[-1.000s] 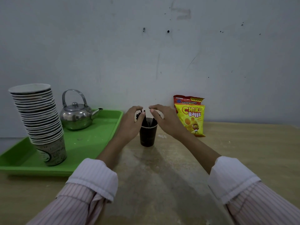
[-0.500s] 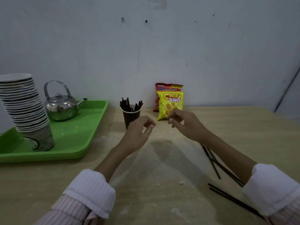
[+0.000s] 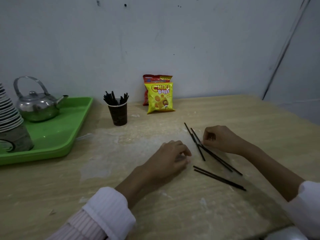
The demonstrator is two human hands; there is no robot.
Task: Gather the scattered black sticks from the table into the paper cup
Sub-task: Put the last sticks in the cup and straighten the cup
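Observation:
A dark paper cup (image 3: 118, 113) stands upright at the back of the wooden table, with several black sticks (image 3: 115, 99) poking out of its top. More loose black sticks (image 3: 218, 158) lie crossed on the table at the right. My right hand (image 3: 220, 139) rests at their far end, fingertips pinched down on the sticks where they cross. My left hand (image 3: 170, 159) lies on the table just left of the loose sticks, fingers curled, holding nothing.
A green tray (image 3: 57, 135) at the left carries a steel kettle (image 3: 37, 105) and a tall stack of paper cups (image 3: 10, 122). Two snack bags (image 3: 160, 97) lean against the wall behind the cup. The table's right edge (image 3: 285, 111) runs close to the wall corner.
Both hands have left the cup and come back toward me and to the right, down to the loose sticks. My view has swung right and down.

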